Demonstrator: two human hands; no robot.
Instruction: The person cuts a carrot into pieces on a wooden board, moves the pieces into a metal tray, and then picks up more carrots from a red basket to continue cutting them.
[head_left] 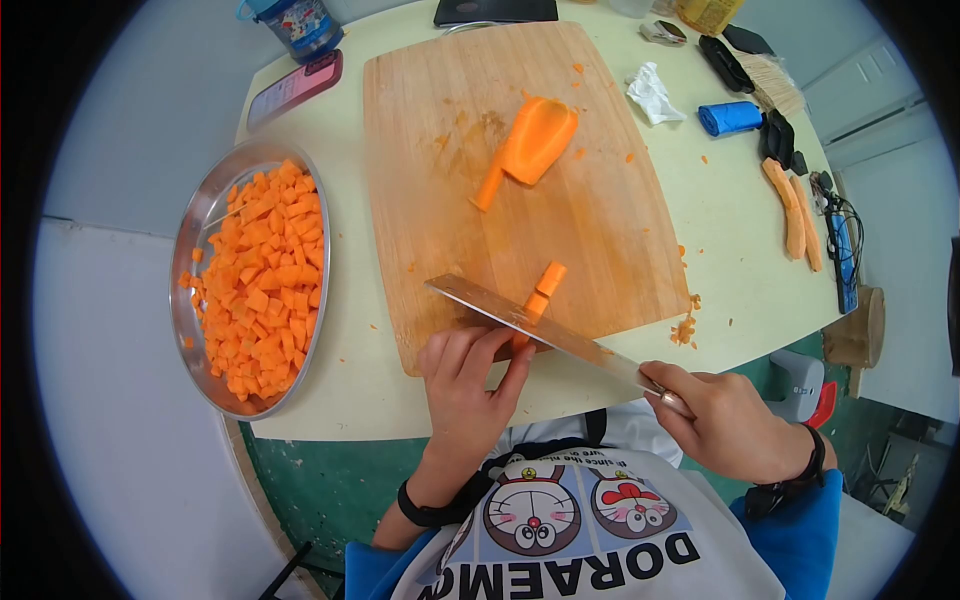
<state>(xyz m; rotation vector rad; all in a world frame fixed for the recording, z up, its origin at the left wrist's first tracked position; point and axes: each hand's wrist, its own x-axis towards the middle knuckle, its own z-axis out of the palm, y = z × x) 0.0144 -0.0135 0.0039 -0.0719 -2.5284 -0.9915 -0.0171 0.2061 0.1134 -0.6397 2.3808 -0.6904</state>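
**Knife Set Across the Carrot Strips at the Board's Near Edge**

Biggest thing first: the pale table fills the view, and on it sits the broad wooden cutting board, speckled with orange crumbs. Off to the left, touching nothing else, there's the round metal tray, heaped with diced carrot.

Now the action, down at the board's near edge. The knife lies slantwise, blade angled from upper left to lower right, its edge resting across the carrot strips. The right hand is wrapped tight around the handle, fingers fully curled. The left hand sits just behind the blade, fingertips bent and pressed down on the near end of the strips, pinning them to the wood; not a closed fist, more of a claw.

Up the board, well apart from the blade, a large carrot piece waits with a thin strip leaning beside it. On the right side of the table lie two peeled carrot lengths, side by side. Further back, a blue roll, a crumpled tissue, and on the left a pink phone.
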